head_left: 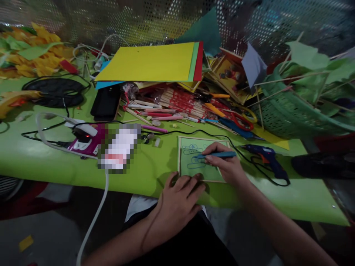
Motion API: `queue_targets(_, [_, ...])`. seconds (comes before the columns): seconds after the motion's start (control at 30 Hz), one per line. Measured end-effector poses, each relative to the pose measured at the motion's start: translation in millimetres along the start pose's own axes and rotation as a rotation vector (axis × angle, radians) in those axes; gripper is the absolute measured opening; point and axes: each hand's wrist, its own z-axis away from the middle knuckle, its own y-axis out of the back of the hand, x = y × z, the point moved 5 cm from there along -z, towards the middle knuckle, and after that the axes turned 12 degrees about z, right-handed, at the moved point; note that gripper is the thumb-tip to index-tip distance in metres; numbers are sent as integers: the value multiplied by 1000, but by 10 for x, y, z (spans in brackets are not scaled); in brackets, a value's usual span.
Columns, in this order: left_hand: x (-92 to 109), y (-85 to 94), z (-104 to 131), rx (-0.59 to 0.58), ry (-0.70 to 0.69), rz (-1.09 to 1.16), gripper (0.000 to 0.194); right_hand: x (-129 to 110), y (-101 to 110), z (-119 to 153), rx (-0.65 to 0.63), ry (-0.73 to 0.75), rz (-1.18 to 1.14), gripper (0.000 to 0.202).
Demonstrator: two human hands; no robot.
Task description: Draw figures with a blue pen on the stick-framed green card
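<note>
blue pen (222, 155) pinched in the right hand (227, 166) over the green card (208, 173)

from my remote seat i see the right hand curled, thumb and fingers closed on the pen, right of centre in the frame. the left hand (179, 201), bottom centre, is palm down with its fingers loosely spread, fingertips at the card's lower edge; i see nothing gripped in it.

the pen's tip points left, its long axis nearly level across the frame. the tip is at the drawn outlines; whether it touches i cannot tell. the card lies flat on the green tabletop (161, 166), right of and just below centre, its longer side running left to right.

i count one pen in hand, one card, and at least two blue outlines with stars on it. thin pale sticks run along at least three of its edges. to the right i have one glue gun (273, 159), nozzle pointing left, and at upper right one green basket (285, 107). at upper centre i make out at least four stacked paper sheets (146, 62), yellow on top.
</note>
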Motion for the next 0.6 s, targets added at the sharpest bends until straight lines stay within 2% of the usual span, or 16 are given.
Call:
queue_targets(0.13, [-10, -24, -3, -19, 33, 2, 50, 62, -14, -44, 26, 3, 40, 25])
queue_targets(0.37, [-17, -33, 3, -37, 27, -45, 54, 19, -17, -49, 4, 15, 171, 34])
queue_targets(0.6, [-15, -16, -6, -16, 6, -47, 49, 54, -12, -16, 3, 31, 207, 27])
